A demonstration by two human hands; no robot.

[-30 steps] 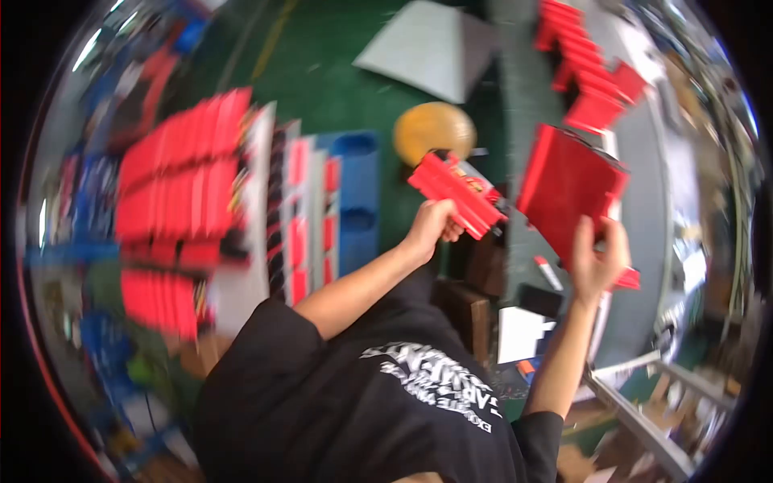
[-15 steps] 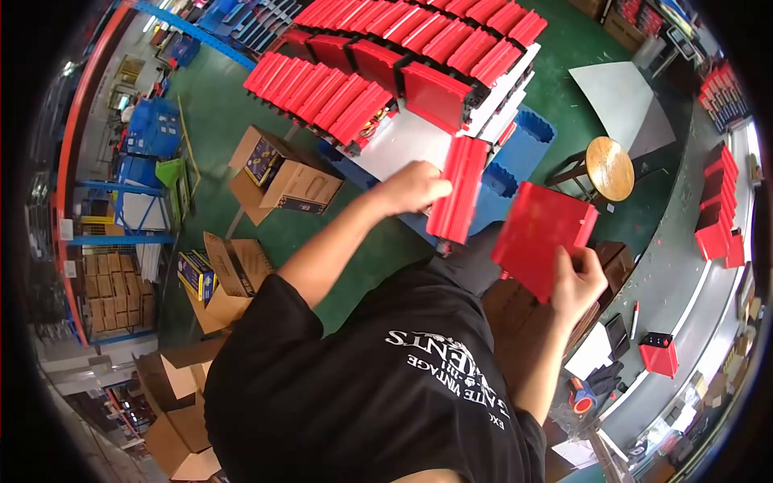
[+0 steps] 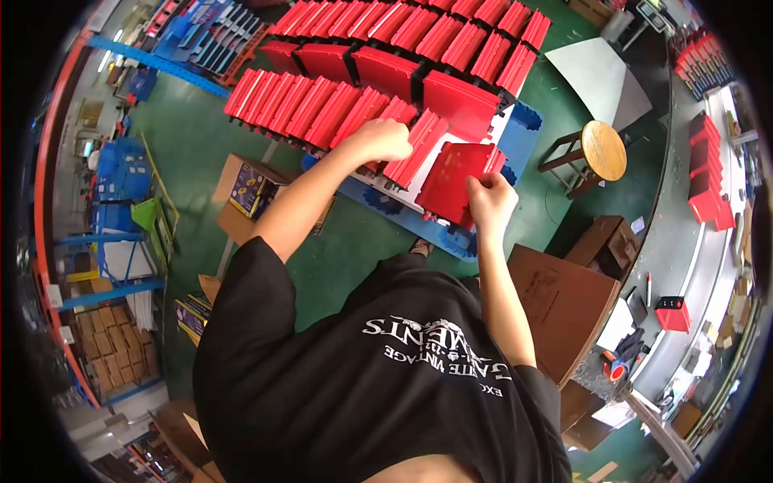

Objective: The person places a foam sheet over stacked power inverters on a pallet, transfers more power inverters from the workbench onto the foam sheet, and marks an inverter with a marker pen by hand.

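Note:
My left hand [image 3: 382, 141] is closed on a narrow red case [image 3: 417, 149], which stands at the near end of a row of similar red cases [image 3: 298, 109] on a white board. To the right, my right hand [image 3: 491, 197] pinches the edge of a red panel-like case [image 3: 456, 182], its broad flat face up, over the board's near right corner. Behind both lie more rows of red cases [image 3: 419, 28], with several broad-faced ones [image 3: 386, 71] between the rows. A blue pallet [image 3: 519, 145] shows beneath the board.
A round wooden stool [image 3: 604, 150] stands right of the pallet. Cardboard boxes [image 3: 555, 302] are near my right side, another open box [image 3: 241, 189] at the left. A grey workbench [image 3: 672, 258] with red cases curves along the right. Blue shelving [image 3: 113, 294] is at far left.
I have turned from the workbench to the stacked cases. Both hands have brought their red cases to the board, the narrow one now beside the near row.

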